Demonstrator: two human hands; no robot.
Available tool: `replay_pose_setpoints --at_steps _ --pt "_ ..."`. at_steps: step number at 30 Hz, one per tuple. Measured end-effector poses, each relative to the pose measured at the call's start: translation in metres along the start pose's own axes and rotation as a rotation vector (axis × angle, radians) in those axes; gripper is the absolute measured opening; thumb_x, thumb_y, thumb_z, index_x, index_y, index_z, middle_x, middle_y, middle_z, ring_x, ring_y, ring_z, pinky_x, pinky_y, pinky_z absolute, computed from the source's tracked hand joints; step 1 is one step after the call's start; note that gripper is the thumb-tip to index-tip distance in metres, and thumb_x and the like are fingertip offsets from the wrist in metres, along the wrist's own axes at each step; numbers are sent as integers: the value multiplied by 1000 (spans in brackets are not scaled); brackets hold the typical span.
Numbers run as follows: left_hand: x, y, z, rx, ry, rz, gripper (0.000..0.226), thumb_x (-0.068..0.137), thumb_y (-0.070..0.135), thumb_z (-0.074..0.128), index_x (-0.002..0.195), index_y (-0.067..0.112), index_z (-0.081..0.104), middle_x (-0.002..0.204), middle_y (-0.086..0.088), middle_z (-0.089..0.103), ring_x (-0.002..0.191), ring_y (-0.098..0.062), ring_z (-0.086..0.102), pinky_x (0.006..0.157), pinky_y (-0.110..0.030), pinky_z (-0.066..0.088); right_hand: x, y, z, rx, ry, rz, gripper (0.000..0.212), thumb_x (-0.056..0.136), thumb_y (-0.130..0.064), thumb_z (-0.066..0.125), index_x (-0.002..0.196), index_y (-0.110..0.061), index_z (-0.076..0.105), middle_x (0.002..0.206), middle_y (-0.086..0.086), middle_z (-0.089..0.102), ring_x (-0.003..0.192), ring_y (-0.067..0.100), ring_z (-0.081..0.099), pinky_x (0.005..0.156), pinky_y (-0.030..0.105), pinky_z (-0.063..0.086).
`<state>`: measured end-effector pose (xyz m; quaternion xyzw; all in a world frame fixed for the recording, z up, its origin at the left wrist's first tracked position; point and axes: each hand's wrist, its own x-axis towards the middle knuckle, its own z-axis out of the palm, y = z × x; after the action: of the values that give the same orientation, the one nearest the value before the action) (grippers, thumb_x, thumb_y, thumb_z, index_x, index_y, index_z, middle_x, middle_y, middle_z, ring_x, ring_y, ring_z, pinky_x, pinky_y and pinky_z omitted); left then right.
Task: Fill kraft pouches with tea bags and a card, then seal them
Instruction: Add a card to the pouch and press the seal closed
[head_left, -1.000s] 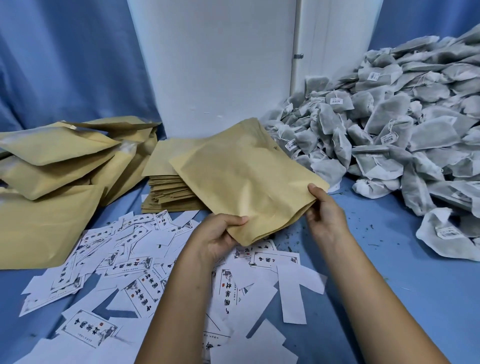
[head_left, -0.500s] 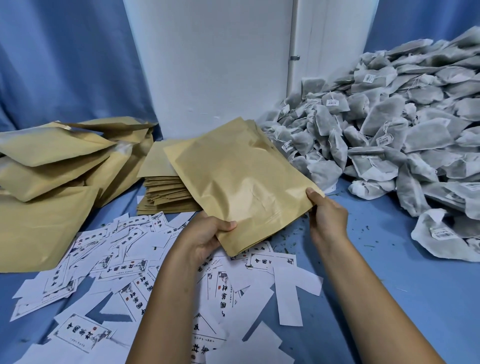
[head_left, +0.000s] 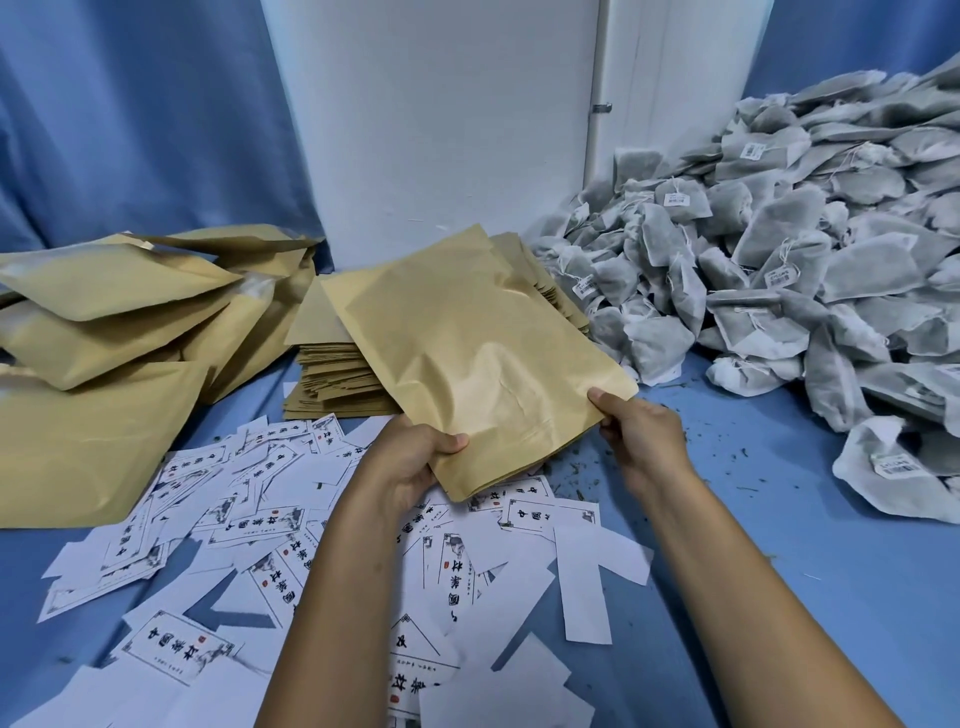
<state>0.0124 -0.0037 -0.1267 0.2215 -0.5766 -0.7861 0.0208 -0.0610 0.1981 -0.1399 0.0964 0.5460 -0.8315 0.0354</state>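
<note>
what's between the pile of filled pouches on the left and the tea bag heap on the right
In the head view: a stack of flat brown kraft pouches, and in front of it the kraft pouch held by both hands.

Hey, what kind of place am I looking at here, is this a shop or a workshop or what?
Most likely a small hand-packing workstation for tea, not a shop. A big heap of tea bags lies on the blue table, beside a stack of flat kraft pouches, scattered printed cards, and filled pouches.

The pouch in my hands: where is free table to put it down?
Bare blue table lies right of the right hand, between the cards and tea bag pile. Left is crowded with filled pouches; the pouch stack lies behind.
</note>
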Motion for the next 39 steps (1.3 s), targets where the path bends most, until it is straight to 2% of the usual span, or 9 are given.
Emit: replay_pose_setpoints --at_steps 3,8,14,19,23,28,33,36,39 --pt "0 0 1 -8 6 23 39 81 -20 53 115 -1 54 92 -11 66 76 -22 63 46 -24 52 1 3 1 -27 -80 69 22 80 -8 73 69 -8 54 60 3 55 47 12 43 45 18 40" --pt "0 -1 3 2 -9 32 36 81 -20 53 109 2 56 91 -9 67 77 -20 64 51 -26 53 3 9 2 -17 -95 69 26 79 -2 73 63 -8 53 56 3 64 47 11 60 56 21 54" --pt "1 -2 4 3 12 51 36 81 -20 54 108 3 57 91 -8 67 77 -20 64 50 -25 52 2 14 6 -68 -173 101 19 78 -9 76 74 -8 57 75 7 66 62 17 57 59 24 45" --pt "1 -2 4 17 9 47 37 80 -19 55 110 3 57 94 -9 67 79 -20 65 53 -27 53 2 16 6 -133 -132 26 21 77 -9 76 68 -5 58 83 13 70 71 22 65 77 31 51" --pt "1 -1 4 -14 8 59 34 81 -19 54 104 5 59 90 -7 68 74 -18 66 49 -24 52 -3 16 10 -152 -255 49 17 81 -13 74 74 -3 62 76 7 72 67 18 67 65 25 53" --pt "2 -3 4 5 -17 58 35 81 -18 55 108 5 59 99 -9 69 85 -21 66 62 -28 54 -9 18 12 -129 -252 28 8 82 -4 70 75 -3 66 68 1 73 60 10 69 51 16 51" --pt "3 -4 4 -16 -17 72 33 81 -18 55 101 8 60 94 -6 70 83 -20 67 63 -30 54 -8 19 13 -93 -336 62 7 82 -5 70 87 -1 67 87 8 75 79 17 72 68 23 57" --pt "3 -4 4 1 -15 69 32 80 -19 56 97 8 61 89 -5 71 76 -16 68 55 -25 54 -9 21 14 -133 -339 57 7 80 -2 71 86 0 67 84 5 75 76 15 72 60 17 54" --pt "3 -4 6 -3 -11 60 32 80 -19 56 99 6 60 90 -6 70 76 -16 68 56 -26 55 -7 20 12 -118 -327 40 5 80 -2 71 81 0 67 82 5 75 75 15 72 60 17 53"
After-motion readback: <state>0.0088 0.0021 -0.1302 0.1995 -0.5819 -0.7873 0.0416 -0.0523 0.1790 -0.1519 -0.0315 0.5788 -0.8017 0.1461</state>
